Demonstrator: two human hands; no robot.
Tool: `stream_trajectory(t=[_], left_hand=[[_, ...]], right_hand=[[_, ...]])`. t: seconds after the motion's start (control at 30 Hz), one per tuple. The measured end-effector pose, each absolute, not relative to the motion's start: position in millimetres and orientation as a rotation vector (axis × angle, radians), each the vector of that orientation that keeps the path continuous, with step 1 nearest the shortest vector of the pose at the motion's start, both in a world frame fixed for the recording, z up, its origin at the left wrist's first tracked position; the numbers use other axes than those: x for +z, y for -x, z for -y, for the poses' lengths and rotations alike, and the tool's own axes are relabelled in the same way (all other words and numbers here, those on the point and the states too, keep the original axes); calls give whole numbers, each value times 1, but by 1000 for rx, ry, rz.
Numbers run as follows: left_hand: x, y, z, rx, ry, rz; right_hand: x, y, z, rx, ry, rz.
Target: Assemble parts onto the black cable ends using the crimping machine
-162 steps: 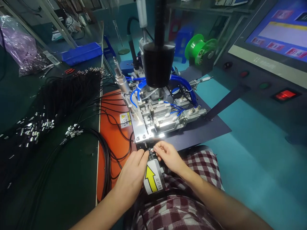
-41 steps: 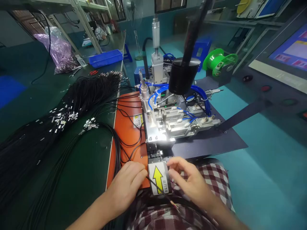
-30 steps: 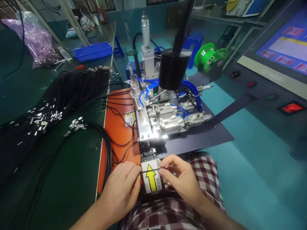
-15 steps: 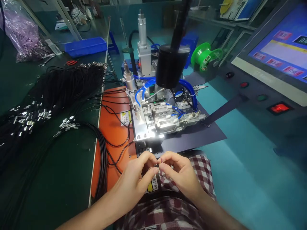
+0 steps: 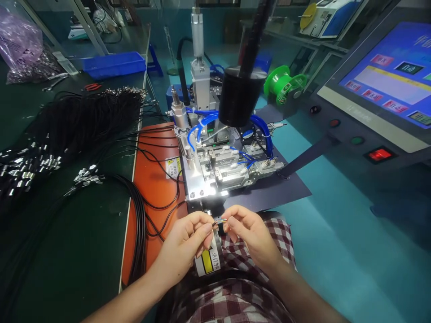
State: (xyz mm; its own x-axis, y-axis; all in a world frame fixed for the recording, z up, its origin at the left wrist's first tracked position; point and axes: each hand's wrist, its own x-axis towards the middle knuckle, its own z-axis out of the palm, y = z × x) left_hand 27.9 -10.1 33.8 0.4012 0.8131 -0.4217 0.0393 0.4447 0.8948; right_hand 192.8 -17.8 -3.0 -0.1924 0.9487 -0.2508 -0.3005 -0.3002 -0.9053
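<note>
In front of the machine's near edge, my left hand (image 5: 188, 240) is closed in a pinch on the end of a black cable (image 5: 214, 224). Thin coloured wires (image 5: 221, 220) fan out of that end toward the right. My right hand (image 5: 251, 231) pinches the tips of these wires between thumb and forefinger. Most of the held cable is hidden by my left fingers. Just beyond both hands stands the metal wire-processing machine (image 5: 232, 175), with a bright light at its near side.
A bundle of black cables (image 5: 137, 224) runs over the orange plate (image 5: 158, 179). Left lies a large cable pile (image 5: 90, 112) with silvery ends. A blue tray (image 5: 114, 65), red-handled pliers (image 5: 92, 86) and a green spool (image 5: 284, 85) stand farther back. A touchscreen panel (image 5: 387, 72) is at right.
My hands have moved slightly apart, and the coloured wires between them now show clearly. The view has shifted a little, with the screen coming further into sight.
</note>
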Motion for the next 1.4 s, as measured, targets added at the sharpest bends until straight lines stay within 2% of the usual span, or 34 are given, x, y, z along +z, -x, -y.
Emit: stream_trajectory(t=[0.6, 1.1, 1.4], left_hand=[[31, -19, 9, 578, -790, -931], [22, -13, 3, 524, -689, -765], [29, -24, 17, 631, -978, -1032]], right_hand=[[-6, -182, 14, 1885, 895, 745], [-17, -176, 17, 1925, 861, 727], [-8, -173, 29, 1531, 1116, 962]])
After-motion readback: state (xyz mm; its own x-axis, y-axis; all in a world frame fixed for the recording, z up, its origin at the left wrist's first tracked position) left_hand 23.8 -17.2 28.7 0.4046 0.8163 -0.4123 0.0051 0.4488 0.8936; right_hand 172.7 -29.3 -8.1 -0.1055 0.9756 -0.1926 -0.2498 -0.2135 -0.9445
